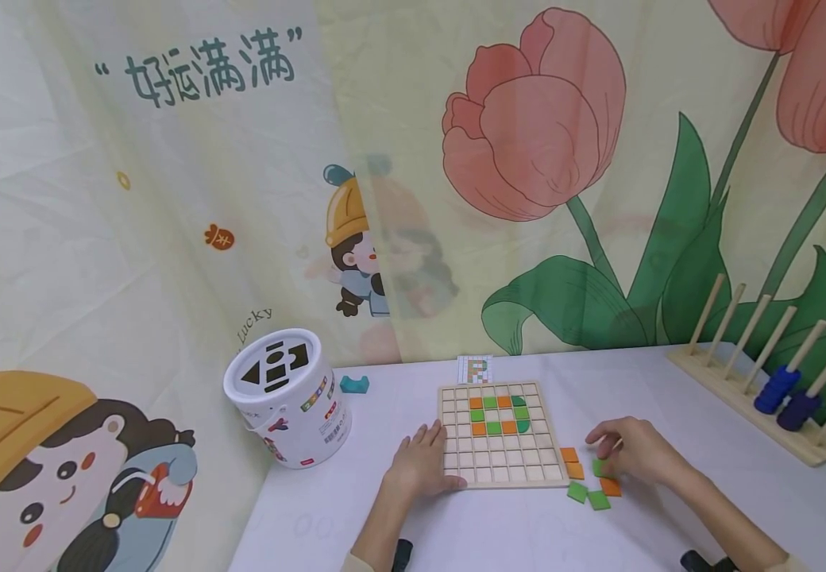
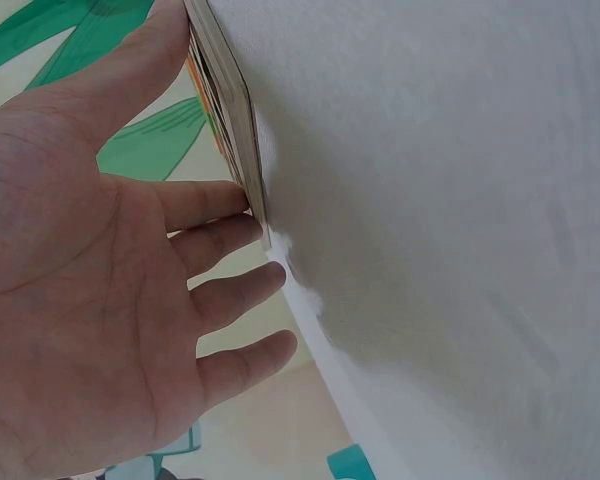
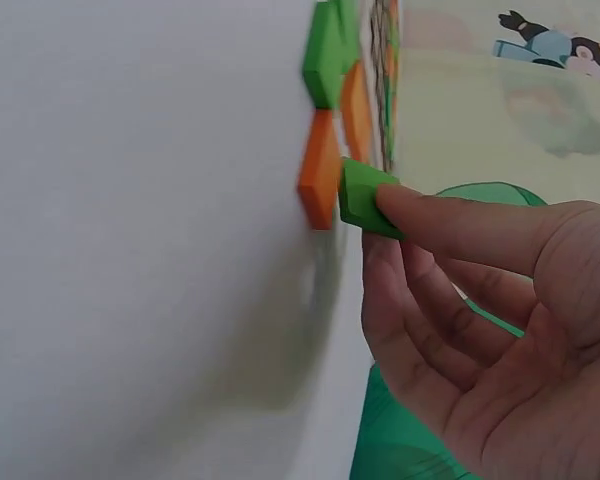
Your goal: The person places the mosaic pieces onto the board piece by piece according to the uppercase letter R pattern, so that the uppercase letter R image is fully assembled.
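A wooden grid board (image 1: 499,461) lies on the table, with orange and green square tiles and dark green rounded pieces forming a closed outline in its upper part. My left hand (image 1: 418,462) rests against the board's left side, its fingers extended and the thumb at the near edge. To the right of the board, my right hand (image 1: 638,453) pinches a green square tile (image 3: 365,200) between thumb and fingers. Just beside it are loose tiles, among them an orange tile (image 1: 611,487), a green tile (image 1: 599,500) and another green tile (image 1: 577,492).
A small pattern card (image 1: 475,369) lies behind the board. At the left stands a white lidded bucket (image 1: 299,421), with a teal piece (image 1: 354,384) beside it. A wooden peg stand (image 1: 735,389) with blue beads (image 1: 776,389) occupies the right side. A printed curtain (image 1: 399,119) hangs behind the table.
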Motion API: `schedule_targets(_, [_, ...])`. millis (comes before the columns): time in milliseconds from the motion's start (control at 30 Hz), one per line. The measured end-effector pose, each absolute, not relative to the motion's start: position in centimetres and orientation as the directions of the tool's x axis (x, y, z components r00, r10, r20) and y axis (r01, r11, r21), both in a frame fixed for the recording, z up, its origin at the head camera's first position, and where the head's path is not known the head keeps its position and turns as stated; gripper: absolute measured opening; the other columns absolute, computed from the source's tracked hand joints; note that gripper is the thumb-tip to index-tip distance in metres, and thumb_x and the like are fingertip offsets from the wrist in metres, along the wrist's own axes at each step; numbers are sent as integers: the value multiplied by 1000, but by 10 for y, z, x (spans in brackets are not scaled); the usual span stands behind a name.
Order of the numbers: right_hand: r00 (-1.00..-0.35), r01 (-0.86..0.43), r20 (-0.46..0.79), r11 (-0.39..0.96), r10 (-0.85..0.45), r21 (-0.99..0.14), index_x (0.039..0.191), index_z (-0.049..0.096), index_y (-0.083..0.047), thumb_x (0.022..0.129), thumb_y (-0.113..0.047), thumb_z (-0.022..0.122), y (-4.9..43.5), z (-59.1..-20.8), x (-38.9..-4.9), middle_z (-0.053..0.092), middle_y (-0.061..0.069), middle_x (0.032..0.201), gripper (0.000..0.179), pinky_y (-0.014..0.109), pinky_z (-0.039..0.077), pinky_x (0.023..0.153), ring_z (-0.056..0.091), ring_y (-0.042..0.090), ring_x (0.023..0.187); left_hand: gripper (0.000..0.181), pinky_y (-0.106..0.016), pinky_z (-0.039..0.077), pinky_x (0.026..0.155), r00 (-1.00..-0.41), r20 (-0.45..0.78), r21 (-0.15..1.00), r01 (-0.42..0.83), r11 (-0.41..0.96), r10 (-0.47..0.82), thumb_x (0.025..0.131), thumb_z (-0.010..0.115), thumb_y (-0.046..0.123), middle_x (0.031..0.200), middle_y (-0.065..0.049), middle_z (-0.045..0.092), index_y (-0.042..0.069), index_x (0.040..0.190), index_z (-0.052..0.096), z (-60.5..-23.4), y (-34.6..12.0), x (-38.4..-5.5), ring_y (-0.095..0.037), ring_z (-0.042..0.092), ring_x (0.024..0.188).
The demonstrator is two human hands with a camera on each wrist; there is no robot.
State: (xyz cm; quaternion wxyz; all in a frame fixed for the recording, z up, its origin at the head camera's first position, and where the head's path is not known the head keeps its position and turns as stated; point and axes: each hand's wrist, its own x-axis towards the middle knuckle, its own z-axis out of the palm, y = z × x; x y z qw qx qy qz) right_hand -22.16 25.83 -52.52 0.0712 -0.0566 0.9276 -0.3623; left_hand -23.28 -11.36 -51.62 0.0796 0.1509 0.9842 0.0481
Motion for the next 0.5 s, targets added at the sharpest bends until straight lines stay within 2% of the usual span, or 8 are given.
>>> schedule_targets(267, [-983, -96, -46, 706, -179, -702, 111, 76, -5, 78, 3, 86, 248, -513, -231, 68, -2, 80, 36, 27, 56, 65, 62, 18, 76, 101, -55, 36, 120, -941, -144, 110, 291, 950, 305, 81, 82, 61, 165, -11, 42, 3, 156, 46, -516, -114, -233, -33, 38, 152])
schedule_targets(500, [-980, -123, -11, 650, -198, -750, 110, 76, -5, 77, -1, 90, 233, -514, -241, 69, -2, 80, 36, 25, 57, 66, 63, 18, 76, 102, -54, 36, 120, -939, -144, 103, 300, 948, 313, 81, 81, 63, 165, -10, 41, 4, 156, 46, -518, -115, -234, -33, 38, 152])
